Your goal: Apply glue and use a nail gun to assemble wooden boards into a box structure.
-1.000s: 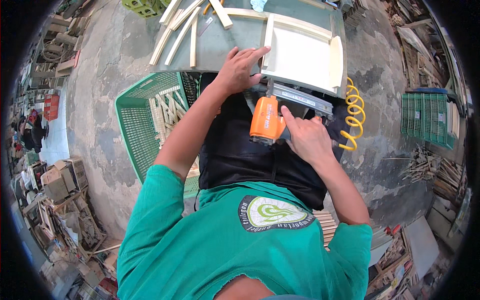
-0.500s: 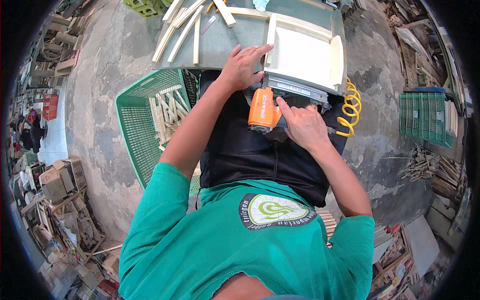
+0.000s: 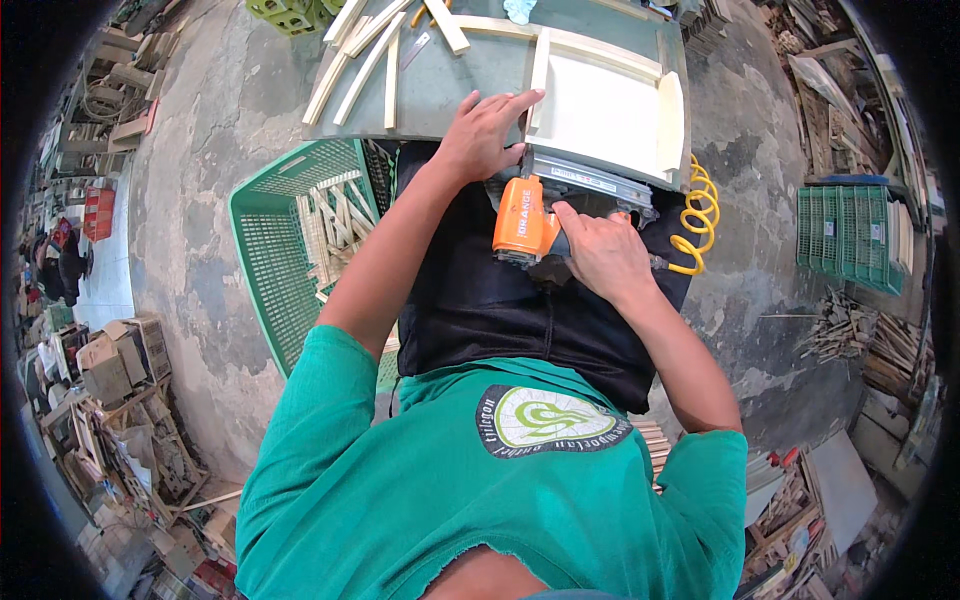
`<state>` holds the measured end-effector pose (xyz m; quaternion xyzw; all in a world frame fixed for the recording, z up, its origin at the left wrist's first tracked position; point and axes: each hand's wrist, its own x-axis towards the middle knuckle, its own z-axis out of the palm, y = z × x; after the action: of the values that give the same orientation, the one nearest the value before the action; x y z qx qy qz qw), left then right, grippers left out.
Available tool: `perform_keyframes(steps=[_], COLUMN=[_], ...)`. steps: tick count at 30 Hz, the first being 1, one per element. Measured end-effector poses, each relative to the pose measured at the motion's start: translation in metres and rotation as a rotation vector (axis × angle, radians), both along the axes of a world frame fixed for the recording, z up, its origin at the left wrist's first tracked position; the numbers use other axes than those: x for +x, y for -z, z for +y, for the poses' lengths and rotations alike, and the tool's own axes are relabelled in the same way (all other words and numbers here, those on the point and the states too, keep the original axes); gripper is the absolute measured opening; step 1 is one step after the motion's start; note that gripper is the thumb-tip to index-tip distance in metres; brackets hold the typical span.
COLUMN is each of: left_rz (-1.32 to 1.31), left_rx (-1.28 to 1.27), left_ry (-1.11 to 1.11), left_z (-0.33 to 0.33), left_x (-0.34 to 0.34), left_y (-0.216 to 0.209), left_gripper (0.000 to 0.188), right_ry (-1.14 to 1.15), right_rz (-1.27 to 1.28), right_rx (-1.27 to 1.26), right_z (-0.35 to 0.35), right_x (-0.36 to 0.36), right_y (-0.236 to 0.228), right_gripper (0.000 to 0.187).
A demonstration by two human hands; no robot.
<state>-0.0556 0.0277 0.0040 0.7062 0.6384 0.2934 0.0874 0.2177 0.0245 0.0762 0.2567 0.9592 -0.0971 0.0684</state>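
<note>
The right hand (image 3: 606,252) is wrapped around the handle of an orange nail gun (image 3: 522,222); its exact finger position at the trigger cannot be seen. The gun is at the near edge of the table (image 3: 440,95), above the person's lap, with its nose by the near left corner of a wooden frame. The frame lies on the right part of the table, around a white panel (image 3: 595,105). The left hand (image 3: 482,138) is partly spread, index finger at the frame's left strip (image 3: 540,70), thumb beside the corner; whether it pinches the wood cannot be told.

Hazards, as judged from here:
- Thumb injury: the gun's nose is just beside the left thumb; a stray or deflected nail could strike it.
- Shifted joint: weak left-hand pressure could let the strip slide.
- Split wood: the strip is narrow, so an off-centre nail could crack it.
- Hose drag: the coiled yellow hose (image 3: 705,215), on the right, could pull the gun off line.
</note>
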Motion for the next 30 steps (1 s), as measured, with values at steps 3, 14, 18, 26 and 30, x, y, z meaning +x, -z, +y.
perform_keyframes(steps=[3,14,18,26,30], left_rz=[-0.003,-0.002,-0.023,0.01,0.008], left_rx=[-0.006,-0.018,-0.03,-0.005,-0.018], left_ry=[-0.007,-0.001,0.007,-0.013,-0.007], left_z=[0.001,0.001,0.0,0.0,0.002], left_x=[-0.001,0.0,0.0,0.0,0.001], left_y=[0.002,0.0,0.001,0.002,0.002], left_gripper=[0.091,0.092,0.091,0.091,0.091], right_ry=[-0.017,-0.021,-0.018,-0.032,-0.019], right_rz=[0.034,-0.001,0.005,0.074,0.112], right_rx=[0.034,0.032,0.028,0.11,0.114], right_z=[-0.002,0.001,0.0,-0.002,0.0], right_x=[0.001,0.001,0.0,0.003,0.006], right_y=[-0.005,-0.002,-0.003,0.009,0.018], right_gripper=[0.079,0.079,0.081,0.059,0.056])
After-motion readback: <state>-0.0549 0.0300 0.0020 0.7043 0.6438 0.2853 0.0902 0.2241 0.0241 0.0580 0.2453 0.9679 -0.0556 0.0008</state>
